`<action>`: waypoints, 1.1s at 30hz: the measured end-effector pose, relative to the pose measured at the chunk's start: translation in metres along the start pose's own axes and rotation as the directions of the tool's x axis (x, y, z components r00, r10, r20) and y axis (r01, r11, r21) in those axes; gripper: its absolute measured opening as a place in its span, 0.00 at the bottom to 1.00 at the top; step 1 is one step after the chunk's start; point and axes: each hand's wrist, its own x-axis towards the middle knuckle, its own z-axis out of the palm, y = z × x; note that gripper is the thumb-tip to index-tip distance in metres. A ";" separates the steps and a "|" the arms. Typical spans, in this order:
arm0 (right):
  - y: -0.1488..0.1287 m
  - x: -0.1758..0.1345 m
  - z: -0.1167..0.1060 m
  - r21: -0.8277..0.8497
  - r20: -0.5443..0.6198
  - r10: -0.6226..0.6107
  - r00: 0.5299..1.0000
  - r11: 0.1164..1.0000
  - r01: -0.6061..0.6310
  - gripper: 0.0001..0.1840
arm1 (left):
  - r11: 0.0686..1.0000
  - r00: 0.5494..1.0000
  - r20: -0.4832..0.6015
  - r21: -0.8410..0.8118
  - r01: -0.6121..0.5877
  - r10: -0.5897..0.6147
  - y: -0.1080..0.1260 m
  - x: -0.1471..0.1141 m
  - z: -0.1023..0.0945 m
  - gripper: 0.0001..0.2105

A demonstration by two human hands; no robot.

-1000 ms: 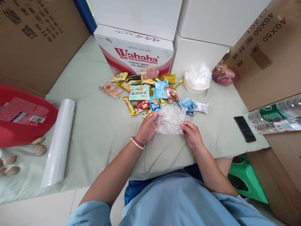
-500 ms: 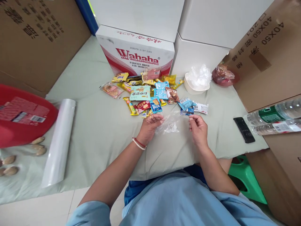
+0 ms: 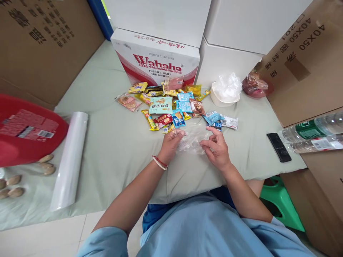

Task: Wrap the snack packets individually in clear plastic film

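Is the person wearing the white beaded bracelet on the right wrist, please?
No, the white beaded bracelet circles the wrist of the left hand.

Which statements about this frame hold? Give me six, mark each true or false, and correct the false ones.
1. The left hand pinches a clear plastic bag. True.
2. The plastic film roll stands upright. False: the plastic film roll lies on the tablecloth.
3. The black phone lies near the plastic bottles. True.
4. The snack packets are inside the Wahaha carton. False: they lie in front of it.
5. The white tub holds crumpled clear plastic. True.
6. The stool is red. False: it is green.
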 end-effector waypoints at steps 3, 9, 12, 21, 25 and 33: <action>0.002 -0.017 -0.015 -0.039 -0.009 0.120 0.993 0.992 -0.120 0.10 | 0.999 0.996 -0.083 0.000 -0.033 0.033 -0.004 0.003 -0.001 0.22; 0.009 -0.071 -0.037 -0.075 -0.012 0.226 0.974 0.971 -0.227 0.11 | 0.997 0.978 -0.199 -0.021 -0.074 0.068 -0.002 0.006 0.000 0.27; 0.012 -0.099 -0.046 -0.088 0.082 0.215 0.973 0.974 -0.208 0.13 | 0.998 0.975 -0.212 -0.004 -0.071 0.068 -0.001 0.004 0.002 0.26; 0.014 -0.090 -0.059 0.265 -0.017 0.733 0.680 0.659 -0.704 0.26 | 0.998 0.967 -0.252 0.054 -0.029 0.042 -0.001 -0.001 0.009 0.24; -0.001 -0.071 -0.039 0.402 0.226 0.842 0.489 0.377 -0.835 0.55 | 0.999 0.963 -0.268 0.046 -0.022 0.034 0.005 -0.011 0.018 0.25; 0.044 -0.017 -0.084 0.327 0.453 0.669 0.590 0.491 -0.808 0.25 | 0.931 0.983 -0.047 0.317 0.183 -0.178 0.037 -0.030 -0.036 0.22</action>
